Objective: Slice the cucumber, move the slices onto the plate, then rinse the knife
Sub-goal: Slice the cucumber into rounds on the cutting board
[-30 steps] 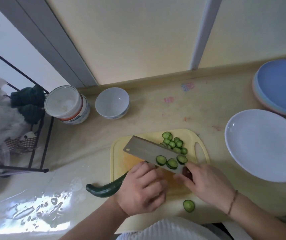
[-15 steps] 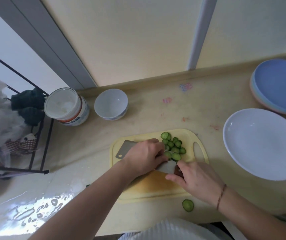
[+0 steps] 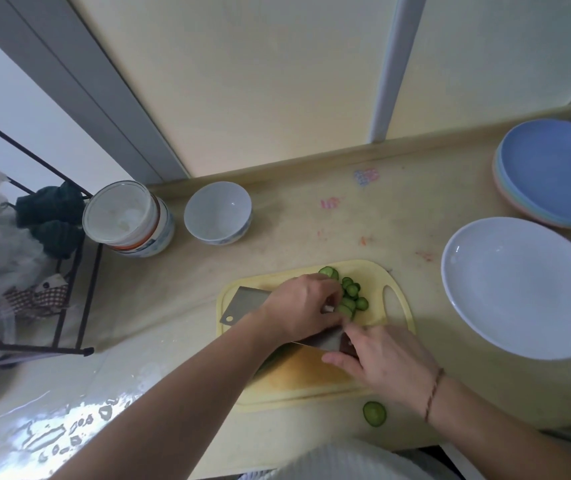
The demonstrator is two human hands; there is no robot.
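Cucumber slices (image 3: 350, 295): a small heap at the 1 o'clock part of the yellow cutting board (image 3: 315, 379), touching one another; one stray slice (image 3: 374, 413) lies on the counter off the board's near edge, at 5 o'clock from the heap

Uncut cucumber (image 3: 270, 360): only a dark green sliver shows under the left forearm, at 7 o'clock from the heap; a second ago it lay in plain view, pinned by the left hand

Cleaver (image 3: 249, 303): broad blade tilted on the board, its holed corner at 9 o'clock from the heap, its middle hidden

Left hand (image 3: 303, 308): has left the cucumber and crossed over the blade to the heap, fingers curled at the slices beside the blade face; whether it pinches one cannot be told. Judgement: slices stuck to the blade are being cleared, so cutting is paused, not finished

Right hand (image 3: 381, 362): wrapped round the cleaver's dark handle, at 5 o'clock from the heap

White plate (image 3: 519, 289): at 3 o'clock from the board, well apart, holding nothing; no slice moved yet

Stack of coloured plates (image 3: 554, 174): at 1 o'clock, blue on top, nothing in it

White bowl (image 3: 217, 212): at 10 o'clock, nothing in it

Lidded tub (image 3: 128, 218): just left of the bowl, contents hidden
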